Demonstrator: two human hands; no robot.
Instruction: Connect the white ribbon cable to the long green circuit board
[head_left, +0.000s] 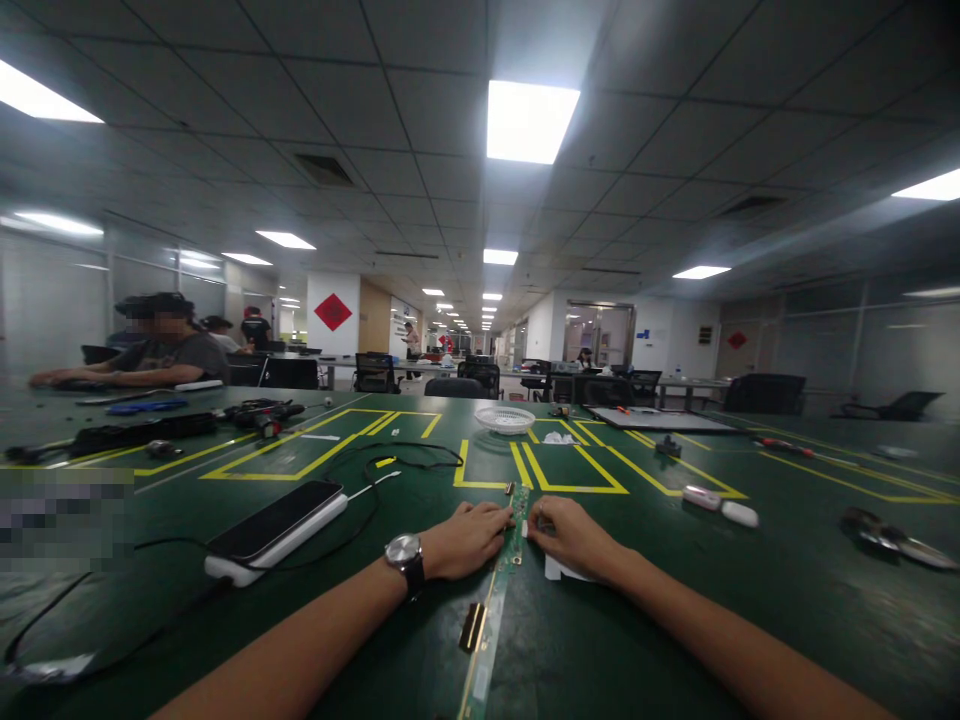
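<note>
A long, narrow green circuit board lies on the green table, running from between my hands toward the lower edge of the view. Gold-brown flat connector pieces hang off its left side. My left hand, with a watch on the wrist, lies palm down with its fingers stretched to the board's left edge. On the other side, my right hand is closed in a pinch close to the board; what its fingertips hold is hidden. White paper lies partly under my right hand.
A phone rests on a white power strip with black cables at the left. Beyond my hands stands a white plastic basket. White and pink cases, a screwdriver and shiny metal tools lie right. A person sits far left.
</note>
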